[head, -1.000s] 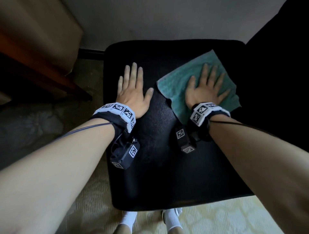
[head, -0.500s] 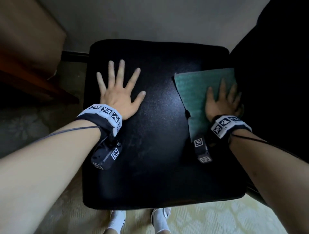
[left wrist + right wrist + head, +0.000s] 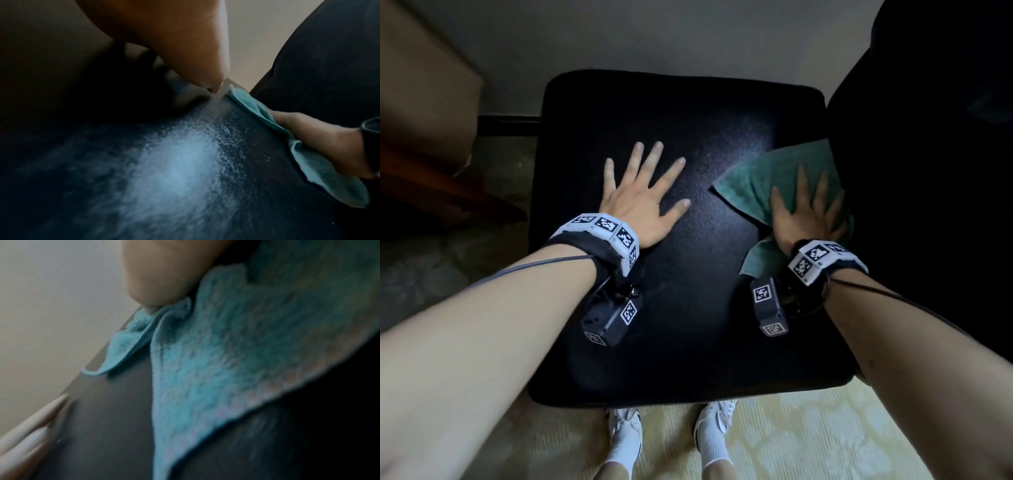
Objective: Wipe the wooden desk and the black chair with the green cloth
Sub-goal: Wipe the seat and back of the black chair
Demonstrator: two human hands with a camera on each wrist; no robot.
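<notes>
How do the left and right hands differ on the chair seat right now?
The left hand lies bare on the seat, fingers spread; the right hand presses the cloth. The left sits mid-seat, the right at the seat's right edge. Both are flat, palms down.

Fuzzy green cloth (image 3: pixel 763 178); grainy, slightly shiny black chair (image 3: pixel 688 137)

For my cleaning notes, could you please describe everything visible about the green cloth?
The green cloth is a teal, fuzzy terry rag, rumpled with folded edges. It lies on the black chair seat at its right side, by the backrest. The right hand presses flat on it, fingers spread; the left hand is apart from it.
</notes>
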